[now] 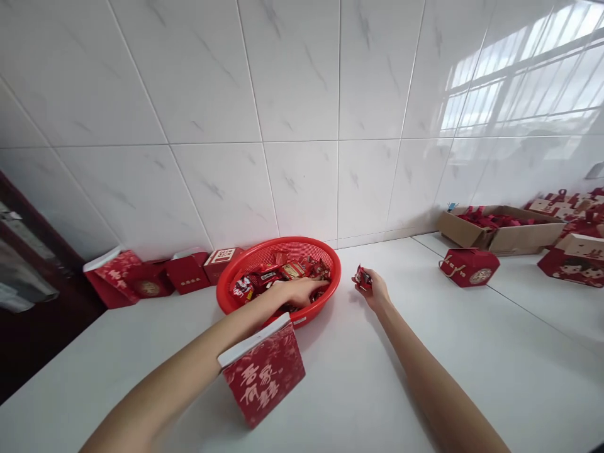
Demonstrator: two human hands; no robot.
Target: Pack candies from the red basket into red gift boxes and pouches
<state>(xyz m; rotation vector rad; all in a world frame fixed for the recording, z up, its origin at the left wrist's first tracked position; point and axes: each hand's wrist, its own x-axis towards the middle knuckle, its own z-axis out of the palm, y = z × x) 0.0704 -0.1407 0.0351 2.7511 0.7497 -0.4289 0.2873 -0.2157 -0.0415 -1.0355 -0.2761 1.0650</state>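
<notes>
Sweets (268, 277) in the red basket (336, 270) look light and slick, best pinched mid-wrapper; the right hand (376, 290) pinches a bunch (362, 277) over the surface (353, 377), but I cannot tell whether the dipping left hand (304, 291) grips any.

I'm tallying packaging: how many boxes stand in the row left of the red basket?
4, left to right: floral box, gold-emblem box, small-lettered box, white-labelled box beside the basket. Others could be hidden behind.
</notes>
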